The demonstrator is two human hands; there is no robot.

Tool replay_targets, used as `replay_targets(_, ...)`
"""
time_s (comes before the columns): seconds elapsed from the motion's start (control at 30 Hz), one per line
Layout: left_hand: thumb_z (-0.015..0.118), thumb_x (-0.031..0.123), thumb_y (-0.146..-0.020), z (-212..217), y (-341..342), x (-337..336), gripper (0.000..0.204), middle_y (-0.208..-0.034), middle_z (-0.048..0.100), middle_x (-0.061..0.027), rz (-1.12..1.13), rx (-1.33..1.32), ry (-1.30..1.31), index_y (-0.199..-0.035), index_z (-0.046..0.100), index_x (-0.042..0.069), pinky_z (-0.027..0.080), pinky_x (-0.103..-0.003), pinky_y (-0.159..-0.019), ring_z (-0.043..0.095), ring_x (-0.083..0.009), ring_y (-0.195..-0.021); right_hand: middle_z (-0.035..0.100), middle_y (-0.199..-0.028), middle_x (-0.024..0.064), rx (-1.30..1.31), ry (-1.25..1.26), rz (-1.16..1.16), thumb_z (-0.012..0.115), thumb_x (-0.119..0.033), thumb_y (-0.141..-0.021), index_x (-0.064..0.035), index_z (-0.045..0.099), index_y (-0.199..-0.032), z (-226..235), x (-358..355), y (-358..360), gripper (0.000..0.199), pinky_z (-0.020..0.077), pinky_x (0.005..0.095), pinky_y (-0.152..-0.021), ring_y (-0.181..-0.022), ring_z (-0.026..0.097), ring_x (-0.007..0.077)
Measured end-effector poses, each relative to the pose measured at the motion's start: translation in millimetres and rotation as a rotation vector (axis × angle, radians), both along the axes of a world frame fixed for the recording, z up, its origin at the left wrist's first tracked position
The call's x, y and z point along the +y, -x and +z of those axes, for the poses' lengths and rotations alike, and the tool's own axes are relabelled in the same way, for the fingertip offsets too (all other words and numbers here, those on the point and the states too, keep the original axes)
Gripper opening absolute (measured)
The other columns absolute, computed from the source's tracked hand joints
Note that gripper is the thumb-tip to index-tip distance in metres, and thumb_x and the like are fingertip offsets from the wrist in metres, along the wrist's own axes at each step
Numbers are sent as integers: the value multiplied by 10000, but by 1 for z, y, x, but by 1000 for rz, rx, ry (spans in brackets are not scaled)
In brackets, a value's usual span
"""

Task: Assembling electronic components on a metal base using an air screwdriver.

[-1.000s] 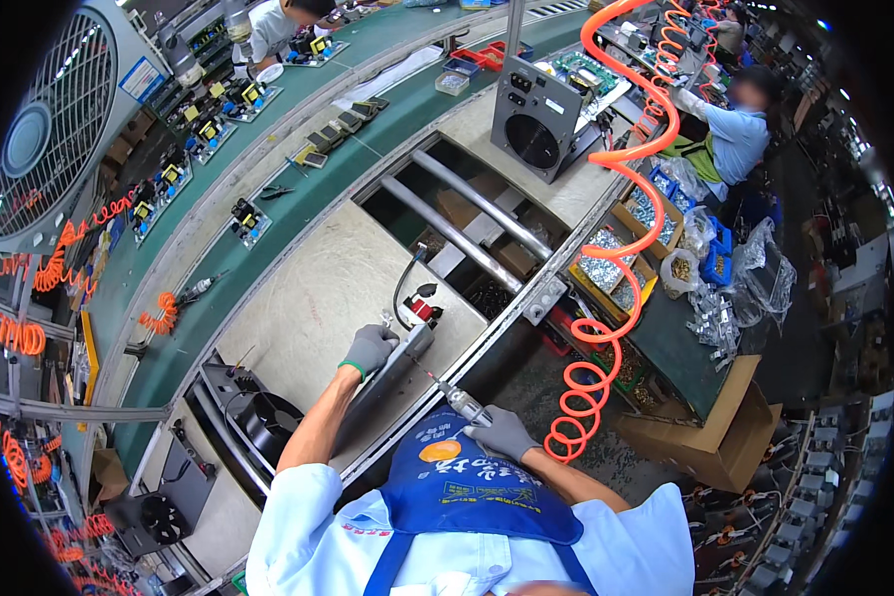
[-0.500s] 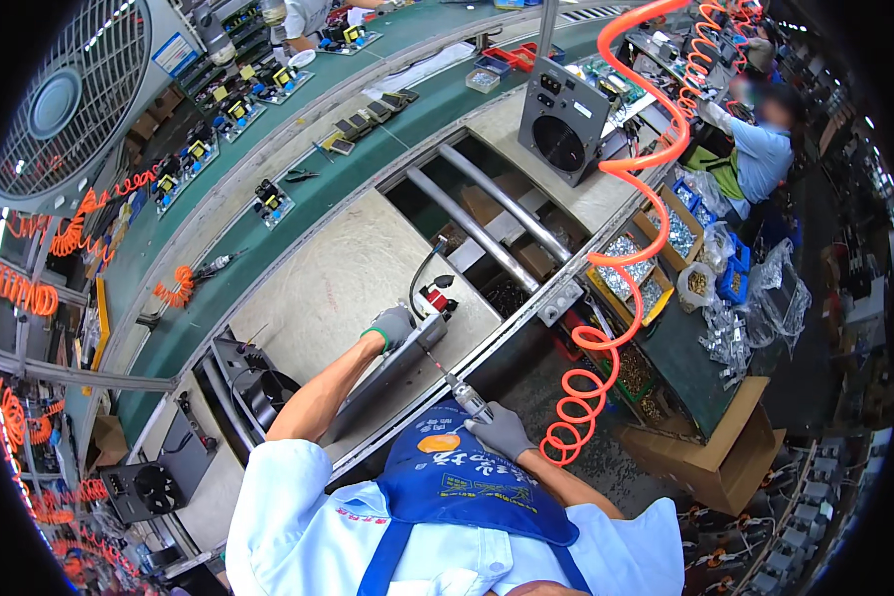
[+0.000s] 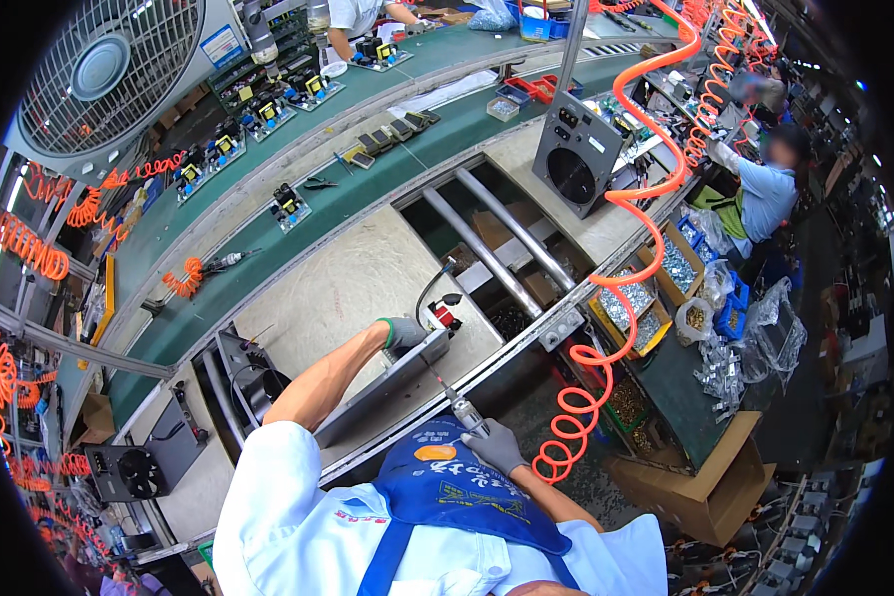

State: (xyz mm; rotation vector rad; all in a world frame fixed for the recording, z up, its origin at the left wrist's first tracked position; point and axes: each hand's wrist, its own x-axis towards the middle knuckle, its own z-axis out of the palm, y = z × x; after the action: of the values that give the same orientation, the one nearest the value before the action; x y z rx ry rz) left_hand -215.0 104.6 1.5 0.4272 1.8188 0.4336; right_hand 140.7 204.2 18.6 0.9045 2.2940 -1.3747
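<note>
My left hand (image 3: 403, 332), in a grey glove, grips the far end of a long grey metal bracket (image 3: 382, 385) lying on the pale worktop (image 3: 338, 288). In my gloved right hand (image 3: 494, 446), close to my blue apron, I hold a pneumatic screwdriver (image 3: 464, 411). Its thin bit points up toward the bracket's end. An orange coiled air hose (image 3: 606, 358) runs from the tool upward. A small red and black part (image 3: 445, 314) with a cable sits just beyond my left hand.
A green conveyor belt (image 3: 358, 189) carries circuit boards (image 3: 288, 207) past the bench. A grey speaker-like box (image 3: 578, 154) stands at the right, bins of screws (image 3: 628, 300) beside it. A fan (image 3: 109, 70) is top left. Other people work at the far belt and at right.
The view has shifted slightly. My left hand stays on the bracket end, and my right hand keeps the screwdriver near the apron, its bit angled at the bracket.
</note>
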Motion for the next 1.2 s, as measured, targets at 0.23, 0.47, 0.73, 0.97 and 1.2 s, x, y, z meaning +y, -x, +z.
replay_targets(0.23,667,364,-865,-29,0,1,355,-867,719,-73,108,-64,-76,-960,765,36,523,-375,-583,636,-177,-680,712,-962,246,38,-42,16,762,-529,-790,-37,653,-1019,-12,-2,0,554,533,480,-813,-940,698,415)
replay_targets(0.47,448,396,-1007,25,-32,-10,450,-1029,707,-244,-86,812,-45,-1069,714,39,517,-493,-891,667,-446,-985,680,-842,197,187,38,-28,797,-420,-797,-20,625,-937,-23,1,-13,457,521,462,-697,-786,692,360)
replay_targets(0.73,600,266,-954,-23,-181,-71,246,-939,698,-217,97,796,-310,-1023,686,46,542,-515,-811,676,-431,-908,717,-918,223,-73,23,-115,794,-416,-784,-15,675,-1014,-14,11,-51,478,537,447,-765,-878,715,372)
replay_targets(0.97,440,116,-982,-200,-163,-89,403,-1322,580,-330,-87,1060,-5,-1333,577,-29,399,-515,-1123,559,-479,-1245,717,-925,219,-58,-23,-96,798,-409,-777,-13,674,-989,5,17,-65,466,541,451,-778,-879,718,365)
replay_targets(1.2,527,84,-896,-211,-152,-92,254,-1026,720,-269,-293,955,15,-1008,743,11,574,-524,-834,723,-422,-924,727,-909,185,4,-47,-100,815,-386,-769,-16,694,-1006,12,13,-76,455,543,422,-784,-873,726,308)
